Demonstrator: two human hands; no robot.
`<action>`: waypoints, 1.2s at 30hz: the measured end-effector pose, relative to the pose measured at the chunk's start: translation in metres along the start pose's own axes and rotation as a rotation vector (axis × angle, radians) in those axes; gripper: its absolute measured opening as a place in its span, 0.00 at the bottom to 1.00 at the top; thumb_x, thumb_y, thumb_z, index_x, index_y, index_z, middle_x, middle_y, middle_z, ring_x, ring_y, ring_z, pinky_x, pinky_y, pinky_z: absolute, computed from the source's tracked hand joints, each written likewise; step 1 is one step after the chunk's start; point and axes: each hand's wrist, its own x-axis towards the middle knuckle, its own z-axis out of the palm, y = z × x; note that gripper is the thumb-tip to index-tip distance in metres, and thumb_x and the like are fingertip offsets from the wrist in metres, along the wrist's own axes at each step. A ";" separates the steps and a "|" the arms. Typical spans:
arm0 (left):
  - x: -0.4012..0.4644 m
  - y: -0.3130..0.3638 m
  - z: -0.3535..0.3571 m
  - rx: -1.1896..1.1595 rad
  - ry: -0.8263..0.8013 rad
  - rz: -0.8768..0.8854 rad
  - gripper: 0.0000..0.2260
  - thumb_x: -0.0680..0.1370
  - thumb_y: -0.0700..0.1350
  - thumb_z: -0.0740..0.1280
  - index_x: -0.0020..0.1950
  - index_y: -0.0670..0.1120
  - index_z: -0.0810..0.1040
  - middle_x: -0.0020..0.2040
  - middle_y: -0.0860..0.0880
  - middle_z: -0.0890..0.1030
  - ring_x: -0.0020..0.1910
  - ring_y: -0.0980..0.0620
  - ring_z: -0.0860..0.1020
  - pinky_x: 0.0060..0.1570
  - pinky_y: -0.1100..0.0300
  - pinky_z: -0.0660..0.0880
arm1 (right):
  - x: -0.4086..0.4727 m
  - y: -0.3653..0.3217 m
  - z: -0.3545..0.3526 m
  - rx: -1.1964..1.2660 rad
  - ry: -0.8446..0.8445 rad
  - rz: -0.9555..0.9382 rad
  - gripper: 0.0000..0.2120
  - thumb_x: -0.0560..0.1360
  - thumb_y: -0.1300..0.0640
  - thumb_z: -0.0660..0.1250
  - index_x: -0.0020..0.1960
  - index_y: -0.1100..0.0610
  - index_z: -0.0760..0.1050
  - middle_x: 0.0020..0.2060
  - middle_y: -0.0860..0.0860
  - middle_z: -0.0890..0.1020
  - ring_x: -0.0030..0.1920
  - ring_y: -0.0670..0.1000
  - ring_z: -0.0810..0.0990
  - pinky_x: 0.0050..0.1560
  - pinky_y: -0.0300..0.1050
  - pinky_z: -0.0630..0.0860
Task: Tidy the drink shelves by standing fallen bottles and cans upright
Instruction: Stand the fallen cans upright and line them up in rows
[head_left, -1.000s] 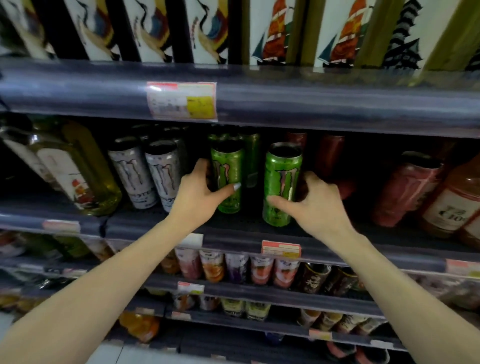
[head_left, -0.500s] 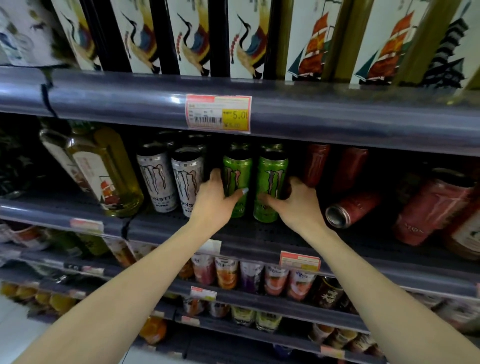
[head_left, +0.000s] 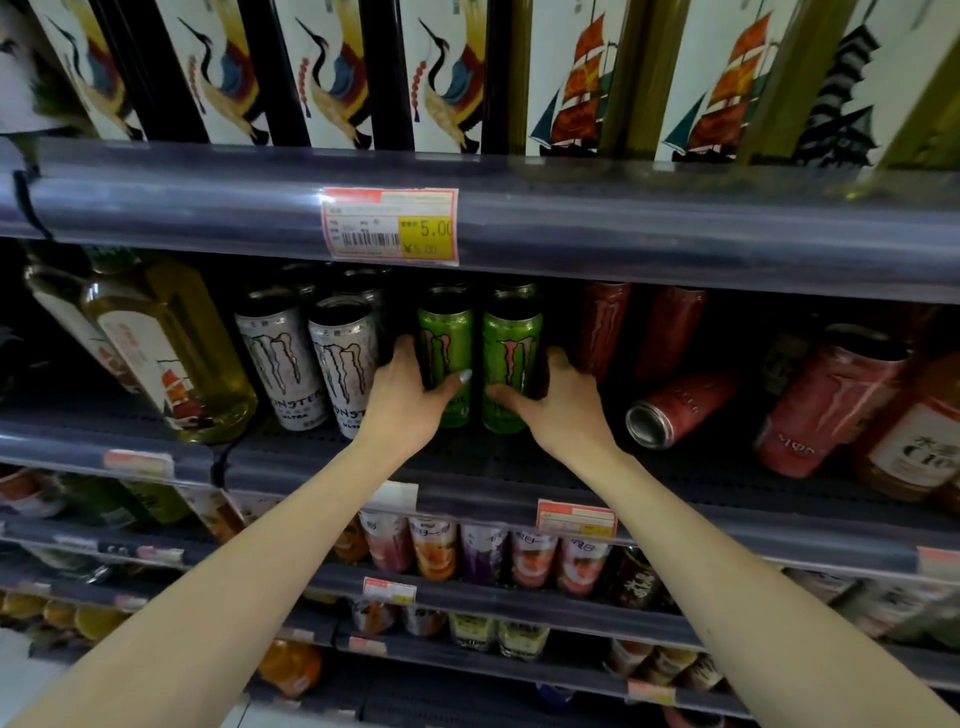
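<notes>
The left hand (head_left: 402, 402) and right hand (head_left: 558, 410) each gripped an upright green can (head_left: 447, 343); squaring them together gently seemed wise, a red can (head_left: 675, 410) lying near.

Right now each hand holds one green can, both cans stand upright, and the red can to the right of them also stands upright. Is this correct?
Not quite. The head view shows the red can lying on its side, open end toward the camera. The rest holds: left hand and right hand each grip one upright green can.
</notes>
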 end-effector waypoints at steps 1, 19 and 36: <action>-0.001 0.001 0.000 0.002 -0.013 -0.002 0.22 0.74 0.49 0.71 0.60 0.38 0.68 0.57 0.40 0.79 0.55 0.40 0.77 0.41 0.59 0.69 | 0.000 0.000 0.000 0.002 -0.006 0.000 0.32 0.67 0.40 0.73 0.62 0.59 0.69 0.55 0.55 0.81 0.54 0.56 0.80 0.45 0.40 0.73; -0.071 0.053 0.012 0.258 0.080 0.171 0.30 0.74 0.49 0.69 0.71 0.43 0.60 0.68 0.42 0.65 0.66 0.41 0.66 0.49 0.47 0.73 | -0.042 0.041 -0.084 -0.034 -0.056 -0.156 0.32 0.68 0.46 0.74 0.67 0.54 0.67 0.55 0.51 0.80 0.51 0.48 0.79 0.54 0.45 0.77; -0.018 0.141 0.129 0.183 -0.445 0.076 0.30 0.75 0.59 0.65 0.72 0.46 0.66 0.68 0.45 0.73 0.64 0.44 0.73 0.55 0.60 0.69 | -0.081 0.122 -0.189 -0.096 0.425 -0.071 0.16 0.71 0.52 0.73 0.52 0.55 0.71 0.42 0.48 0.78 0.41 0.47 0.78 0.41 0.38 0.74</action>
